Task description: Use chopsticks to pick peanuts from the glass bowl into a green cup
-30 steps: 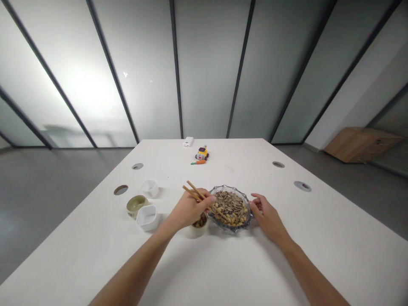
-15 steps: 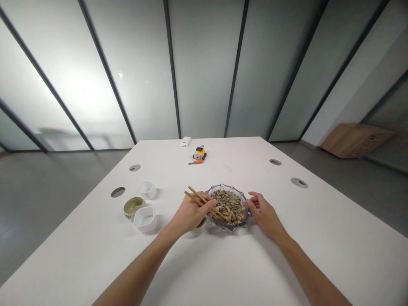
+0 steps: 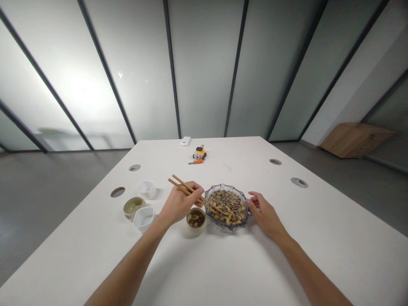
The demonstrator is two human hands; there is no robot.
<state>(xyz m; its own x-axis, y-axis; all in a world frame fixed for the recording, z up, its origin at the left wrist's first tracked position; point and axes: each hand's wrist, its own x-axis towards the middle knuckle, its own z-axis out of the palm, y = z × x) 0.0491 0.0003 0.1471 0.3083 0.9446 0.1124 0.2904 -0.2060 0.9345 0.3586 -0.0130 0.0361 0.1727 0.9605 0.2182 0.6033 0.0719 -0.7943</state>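
My left hand is closed around a pair of wooden chopsticks, whose tips reach into a scalloped glass bowl. Striped sunflower seeds fill most of this bowl, with peanuts towards its near side. Whether the tips pinch a peanut is too small to tell. At the bowl's right rim, my right hand holds on with the thumb against the edge and the other fingers curled. Just below my left hand stands a small round cup with brownish pieces inside, perhaps peanuts.
To the left are a greenish-brown cup and two white plastic containers. Farther back on the white table lie a toy carrot, a yellow toy vehicle and a white box. Several round holes pierce the tabletop.
My left hand has moved left and slightly away from me with the chopsticks, uncovering the small cup. The chopstick tips have drawn back leftward within the bowl. My right hand stays put.
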